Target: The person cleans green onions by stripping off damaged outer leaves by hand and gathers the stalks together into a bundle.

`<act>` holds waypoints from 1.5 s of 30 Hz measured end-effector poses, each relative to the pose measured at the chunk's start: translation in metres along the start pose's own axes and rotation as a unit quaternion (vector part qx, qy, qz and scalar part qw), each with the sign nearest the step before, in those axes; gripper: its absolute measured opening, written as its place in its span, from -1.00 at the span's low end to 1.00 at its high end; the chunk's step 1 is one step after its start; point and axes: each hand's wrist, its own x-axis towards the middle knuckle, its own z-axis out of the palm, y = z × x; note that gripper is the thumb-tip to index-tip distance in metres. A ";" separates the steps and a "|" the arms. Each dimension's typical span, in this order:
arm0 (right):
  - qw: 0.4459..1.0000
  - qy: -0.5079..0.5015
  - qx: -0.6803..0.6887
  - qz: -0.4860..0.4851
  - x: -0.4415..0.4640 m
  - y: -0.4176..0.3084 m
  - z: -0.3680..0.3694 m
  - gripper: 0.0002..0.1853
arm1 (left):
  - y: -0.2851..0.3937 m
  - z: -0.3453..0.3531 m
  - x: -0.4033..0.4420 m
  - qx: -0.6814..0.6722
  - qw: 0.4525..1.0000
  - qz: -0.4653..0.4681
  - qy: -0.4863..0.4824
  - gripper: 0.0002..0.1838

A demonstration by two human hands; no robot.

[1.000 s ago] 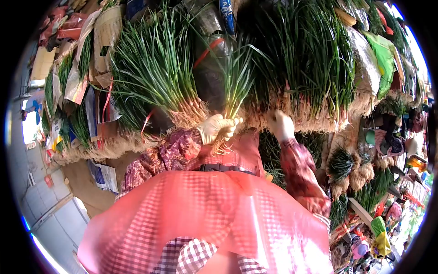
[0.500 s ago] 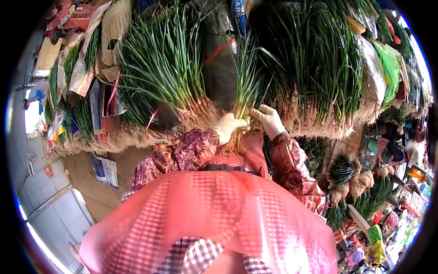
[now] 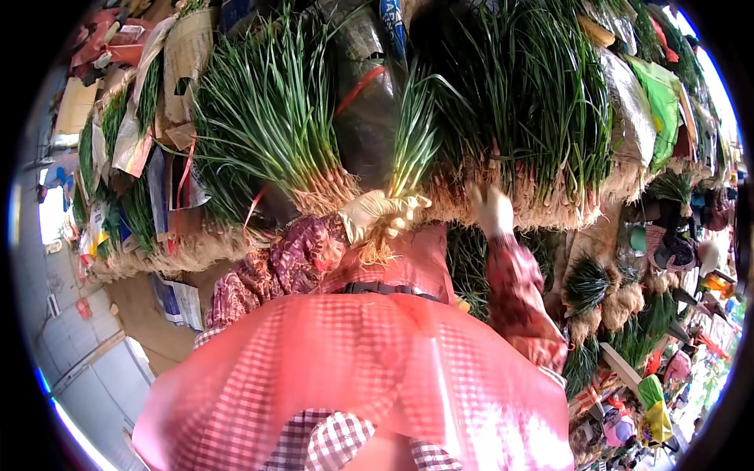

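Note:
My left hand (image 3: 382, 213), in a pale glove, is closed around the lower stems of a small bunch of green onions (image 3: 413, 141). Their leaves point up and away from me, and the roots (image 3: 376, 251) hang below my fingers. My right hand (image 3: 493, 212), also gloved, is at the root edge of the big heap of green onions (image 3: 542, 102) on the right. Motion smears its fingers, so whether they grip a stem cannot be made out. A loose pile of green onions (image 3: 275, 118) lies left of my left hand, roots towards me.
A dark plastic wrap (image 3: 367, 118) with a red tie lies between the two piles. Paper and plastic sheets (image 3: 187, 71) stand among more bundles at the left. Rooted bundles (image 3: 587, 294) sit lower right. A pink apron (image 3: 353, 353) covers my lap.
My right hand has left the small bunch and moved right to the big heap. My left hand keeps the bunch, turned slightly, a little further left in view.

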 end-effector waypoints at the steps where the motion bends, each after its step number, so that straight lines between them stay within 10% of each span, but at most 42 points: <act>1: 0.998 0.067 0.005 -0.003 0.020 -0.023 0.002 -0.36 | 0.003 0.010 -0.005 0.001 1.000 0.027 -0.010 -0.61; 4: 0.997 -0.022 -0.042 0.054 0.066 -0.065 0.006 -0.44 | 0.015 0.037 -0.020 0.018 0.995 0.099 -0.014 -0.74; 11: 0.848 -0.121 0.514 0.037 0.004 -0.034 -0.055 -0.79 | -0.009 -0.003 -0.003 -0.140 0.987 0.069 0.025 -0.82; 18: 0.745 -0.210 0.631 0.054 -0.035 -0.065 -0.049 -0.76 | -0.038 0.011 0.037 0.074 0.981 0.046 0.173 -0.82; 25: 0.815 -0.053 0.577 0.030 -0.047 -0.054 -0.033 -0.75 | -0.066 -0.021 0.061 0.042 0.988 0.060 0.137 -0.80; 43: 0.823 -0.117 0.555 0.022 -0.058 -0.082 0.001 -0.75 | -0.072 -0.034 0.060 0.303 0.926 0.148 0.172 -0.65; 45: 0.934 -0.089 0.336 -0.089 -0.056 -0.081 -0.008 -0.71 | -0.067 -0.029 0.056 0.318 0.925 0.119 0.170 -0.67</act>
